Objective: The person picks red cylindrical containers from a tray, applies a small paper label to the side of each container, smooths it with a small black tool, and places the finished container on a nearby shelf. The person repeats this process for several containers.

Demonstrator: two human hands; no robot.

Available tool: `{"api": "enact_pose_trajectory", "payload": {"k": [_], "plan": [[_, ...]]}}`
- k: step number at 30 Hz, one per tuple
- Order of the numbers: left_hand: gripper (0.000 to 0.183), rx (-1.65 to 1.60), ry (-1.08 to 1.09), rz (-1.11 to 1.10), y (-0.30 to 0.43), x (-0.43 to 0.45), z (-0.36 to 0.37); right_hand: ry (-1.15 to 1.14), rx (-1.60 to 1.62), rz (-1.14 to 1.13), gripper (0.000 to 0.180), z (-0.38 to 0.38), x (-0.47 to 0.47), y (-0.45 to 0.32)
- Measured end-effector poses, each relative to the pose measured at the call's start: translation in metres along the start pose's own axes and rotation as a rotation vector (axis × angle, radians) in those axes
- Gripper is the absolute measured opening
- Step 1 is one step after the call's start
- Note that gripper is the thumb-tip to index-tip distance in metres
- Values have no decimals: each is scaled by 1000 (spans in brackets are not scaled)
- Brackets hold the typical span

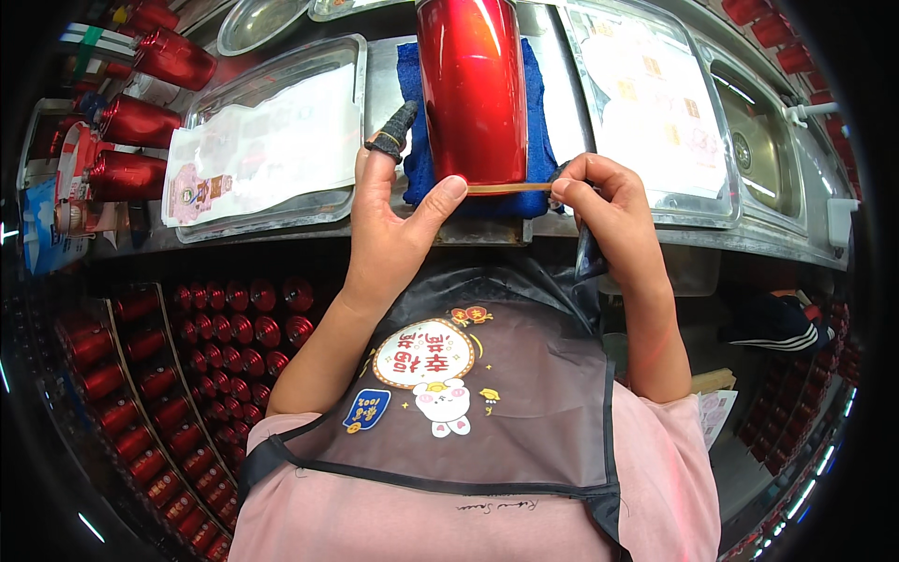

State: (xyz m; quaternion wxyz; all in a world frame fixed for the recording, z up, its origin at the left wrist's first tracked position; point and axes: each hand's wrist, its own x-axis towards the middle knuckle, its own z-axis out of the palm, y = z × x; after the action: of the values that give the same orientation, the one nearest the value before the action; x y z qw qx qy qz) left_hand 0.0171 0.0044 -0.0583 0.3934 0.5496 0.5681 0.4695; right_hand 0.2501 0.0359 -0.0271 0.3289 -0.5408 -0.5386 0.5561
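A glossy red metallic cylinder lies on a folded blue cloth, its near end towards me. A narrow tan strip runs across that end. My left hand is at the cylinder's left side, fingers apart, its thumb tip on the strip's left end; a dark knitted finger cover is on one raised finger. Thumb and fingers of my right hand pinch the strip's right end. A dark, glossy piece hangs beneath my right palm; whether it is held cannot be told.
Metal trays with printed sheets flank the cylinder, left and right. Red cylinders stand at far left, a sink lies at far right. Below the metal counter's edge are racks of red cylinders.
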Motion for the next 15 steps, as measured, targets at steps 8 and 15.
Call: {"api": "enact_pose_trajectory", "payload": {"k": [8,15], "plan": [[58,72,93,210,-6,-7,-8,-13,-68,55,19,4,0,-5],[24,498,89,504,4,-25,0,10,-206,-37,30,18,3,-2]]}}
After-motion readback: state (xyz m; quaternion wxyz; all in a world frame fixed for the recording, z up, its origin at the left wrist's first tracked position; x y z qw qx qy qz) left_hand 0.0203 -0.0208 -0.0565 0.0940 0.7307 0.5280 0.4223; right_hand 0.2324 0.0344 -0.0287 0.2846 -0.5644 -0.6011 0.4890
